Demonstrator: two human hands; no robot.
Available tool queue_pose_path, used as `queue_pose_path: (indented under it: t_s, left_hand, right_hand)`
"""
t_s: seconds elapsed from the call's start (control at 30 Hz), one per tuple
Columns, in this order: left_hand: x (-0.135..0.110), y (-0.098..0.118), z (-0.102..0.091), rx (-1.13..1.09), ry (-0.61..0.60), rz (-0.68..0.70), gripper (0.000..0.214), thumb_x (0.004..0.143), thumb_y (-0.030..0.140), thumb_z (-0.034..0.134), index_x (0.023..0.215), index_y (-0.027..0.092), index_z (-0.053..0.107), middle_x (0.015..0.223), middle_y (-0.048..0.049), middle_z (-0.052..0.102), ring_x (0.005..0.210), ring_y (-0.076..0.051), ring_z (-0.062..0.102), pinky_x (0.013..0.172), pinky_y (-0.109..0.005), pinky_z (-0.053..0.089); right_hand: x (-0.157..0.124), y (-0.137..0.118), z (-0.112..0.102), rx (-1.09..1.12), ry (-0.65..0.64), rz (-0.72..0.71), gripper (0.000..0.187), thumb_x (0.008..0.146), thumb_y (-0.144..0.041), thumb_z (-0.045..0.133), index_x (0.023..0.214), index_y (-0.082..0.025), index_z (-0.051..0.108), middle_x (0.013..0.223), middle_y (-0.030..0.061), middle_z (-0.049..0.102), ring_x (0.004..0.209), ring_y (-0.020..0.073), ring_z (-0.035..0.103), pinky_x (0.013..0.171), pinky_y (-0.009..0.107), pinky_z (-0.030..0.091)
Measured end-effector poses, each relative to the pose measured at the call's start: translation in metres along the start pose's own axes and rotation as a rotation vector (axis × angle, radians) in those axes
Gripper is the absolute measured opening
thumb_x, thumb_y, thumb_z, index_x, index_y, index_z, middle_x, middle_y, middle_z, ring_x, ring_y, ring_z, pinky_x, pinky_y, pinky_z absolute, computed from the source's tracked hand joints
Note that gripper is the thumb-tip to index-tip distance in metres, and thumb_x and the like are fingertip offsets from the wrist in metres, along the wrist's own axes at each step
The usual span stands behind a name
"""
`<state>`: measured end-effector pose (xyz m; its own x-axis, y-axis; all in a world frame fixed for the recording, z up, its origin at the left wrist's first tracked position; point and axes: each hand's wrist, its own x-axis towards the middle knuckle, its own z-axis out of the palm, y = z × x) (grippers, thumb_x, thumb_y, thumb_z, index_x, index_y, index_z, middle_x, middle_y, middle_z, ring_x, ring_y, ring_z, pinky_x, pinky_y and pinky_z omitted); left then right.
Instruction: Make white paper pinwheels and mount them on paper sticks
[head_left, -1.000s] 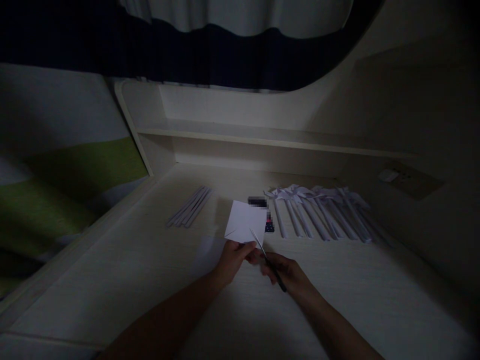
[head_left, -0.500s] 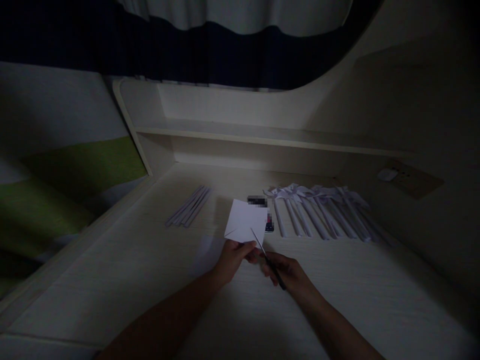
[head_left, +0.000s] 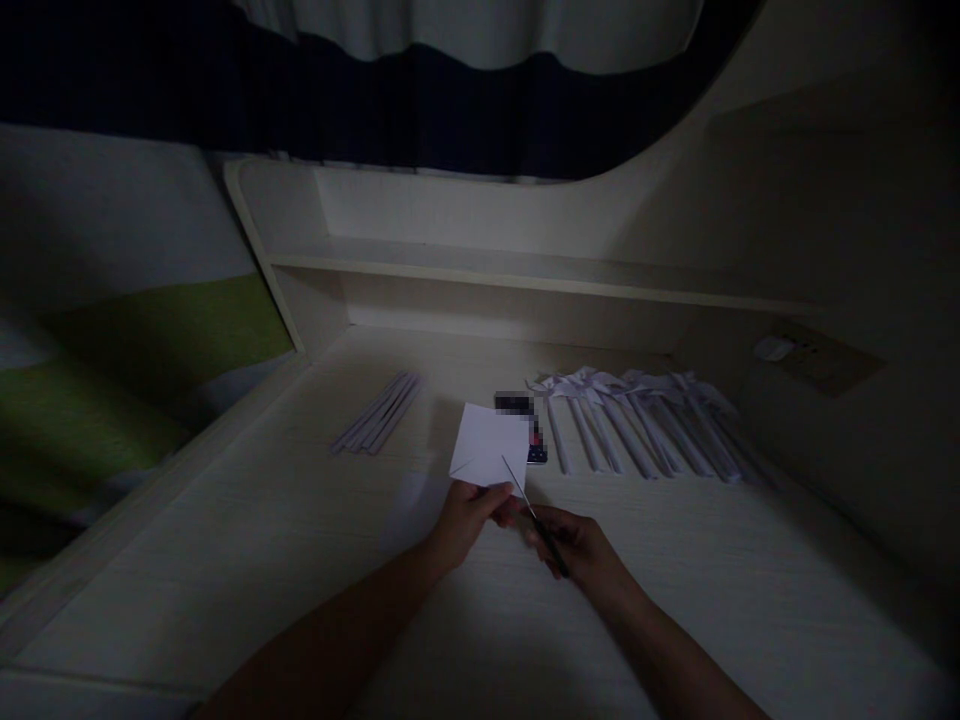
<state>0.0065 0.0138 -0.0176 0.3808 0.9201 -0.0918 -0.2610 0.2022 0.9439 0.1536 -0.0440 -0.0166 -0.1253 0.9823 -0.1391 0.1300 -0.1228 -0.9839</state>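
Note:
My left hand pinches the near edge of a small white square of paper and holds it up over the desk. My right hand is closed round the dark handles of a pair of scissors. The thin blades point up and left into the paper's lower right part. A short cut shows near the paper's lower left corner. The room is very dim.
A row of several white paper pieces with rolled stems lies at the right. A bundle of thin white paper sticks lies at the left. A small dark object sits behind the paper. A shelf runs along the back; a wall socket is at the right.
Both hands with the paper and scissors stay nearly in place; the view shifts slightly. The scissors' blades sit a little further into the paper.

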Motion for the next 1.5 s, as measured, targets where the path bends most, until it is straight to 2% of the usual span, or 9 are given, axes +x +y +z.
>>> queue_pose_path:
  t_s: [0.37, 0.47, 0.63, 0.73, 0.83, 1.0, 1.2, 1.33, 1.5]
  left_hand:
    - [0.002, 0.005, -0.005, -0.190, 0.104, -0.015, 0.020, 0.062, 0.029, 0.064, 0.060, 0.008, 0.062, 0.058, -0.0049, 0.063, 0.044, -0.008, 0.050, 0.045, -0.021, 0.037]
    - [0.005, 0.009, -0.010, -0.240, 0.158, 0.009, 0.017, 0.059, 0.026, 0.065, 0.055, 0.009, 0.061, 0.053, -0.0035, 0.061, 0.040, -0.007, 0.048, 0.042, -0.020, 0.035]
    - [0.000, 0.008, -0.013, -0.107, -0.171, -0.137, 0.010, 0.052, 0.020, 0.062, 0.053, 0.011, 0.057, 0.043, 0.0007, 0.053, 0.036, -0.010, 0.049, 0.033, -0.019, 0.031]
    - [-0.006, 0.006, -0.014, 0.038, -0.452, -0.288, 0.009, 0.051, 0.016, 0.059, 0.059, 0.011, 0.059, 0.045, 0.0009, 0.055, 0.035, -0.009, 0.048, 0.031, -0.018, 0.030]
    - [-0.008, 0.004, -0.017, 0.137, -0.570, -0.377, 0.010, 0.051, 0.014, 0.058, 0.061, 0.011, 0.060, 0.045, 0.0015, 0.055, 0.034, -0.007, 0.045, 0.033, -0.018, 0.029]
    - [0.000, 0.000, -0.019, 0.037, -0.397, -0.230, 0.012, 0.056, 0.023, 0.059, 0.059, 0.011, 0.057, 0.045, 0.0025, 0.049, 0.036, -0.006, 0.042, 0.036, -0.020, 0.027]
    - [0.003, -0.003, -0.009, -0.002, -0.147, -0.012, 0.026, 0.061, 0.030, 0.065, 0.073, 0.016, 0.047, 0.066, 0.0032, 0.048, 0.056, -0.007, 0.044, 0.049, -0.019, 0.033]
    - [-0.003, -0.005, 0.002, 0.023, -0.258, -0.116, 0.038, 0.059, 0.030, 0.068, 0.088, 0.016, 0.049, 0.081, -0.0013, 0.051, 0.064, -0.009, 0.049, 0.055, -0.022, 0.039]
    - [-0.004, -0.009, 0.009, 0.000, -0.315, -0.150, 0.030, 0.066, 0.036, 0.062, 0.082, 0.011, 0.056, 0.071, -0.0038, 0.057, 0.054, -0.009, 0.051, 0.054, -0.024, 0.041]
  right_hand:
    - [0.004, 0.005, -0.006, -0.003, -0.029, 0.044, 0.043, 0.062, -0.042, 0.064, 0.095, -0.014, 0.060, 0.053, -0.0041, 0.049, 0.039, 0.0058, 0.036, 0.039, 0.021, 0.030]
    - [0.006, 0.006, -0.012, 0.057, 0.094, 0.043, 0.046, 0.058, -0.043, 0.067, 0.092, -0.014, 0.060, 0.052, -0.0033, 0.050, 0.041, 0.0072, 0.039, 0.041, 0.022, 0.032]
    - [0.003, -0.010, -0.026, 0.322, 0.335, -0.067, 0.036, 0.065, -0.045, 0.062, 0.086, -0.015, 0.059, 0.062, 0.0010, 0.057, 0.054, 0.0126, 0.050, 0.054, 0.025, 0.038]
    - [-0.001, -0.019, -0.033, 0.468, 0.325, -0.047, 0.033, 0.063, -0.042, 0.064, 0.083, -0.017, 0.057, 0.069, 0.0020, 0.059, 0.064, 0.0168, 0.054, 0.059, 0.028, 0.040]
    - [-0.003, -0.019, -0.036, 0.509, 0.286, -0.016, 0.031, 0.056, -0.027, 0.072, 0.081, -0.019, 0.056, 0.071, 0.0000, 0.059, 0.068, 0.0170, 0.055, 0.060, 0.027, 0.040]
    - [0.002, -0.009, -0.037, 0.542, 0.308, -0.042, 0.032, 0.051, -0.016, 0.073, 0.078, -0.020, 0.057, 0.071, -0.0013, 0.060, 0.070, 0.0175, 0.055, 0.065, 0.029, 0.041]
    - [0.009, -0.004, -0.032, 0.663, 0.591, -0.182, 0.031, 0.053, -0.017, 0.072, 0.080, -0.022, 0.056, 0.075, -0.0040, 0.058, 0.072, 0.0142, 0.055, 0.066, 0.028, 0.041]
    - [0.011, -0.005, -0.023, 0.672, 0.626, -0.263, 0.030, 0.055, -0.016, 0.071, 0.079, -0.023, 0.055, 0.077, -0.0047, 0.056, 0.073, 0.0125, 0.054, 0.067, 0.026, 0.042]
    - [0.010, 0.001, -0.013, 0.559, 0.579, -0.243, 0.032, 0.060, -0.021, 0.068, 0.086, -0.024, 0.052, 0.086, -0.0014, 0.057, 0.077, 0.0151, 0.054, 0.069, 0.029, 0.042]
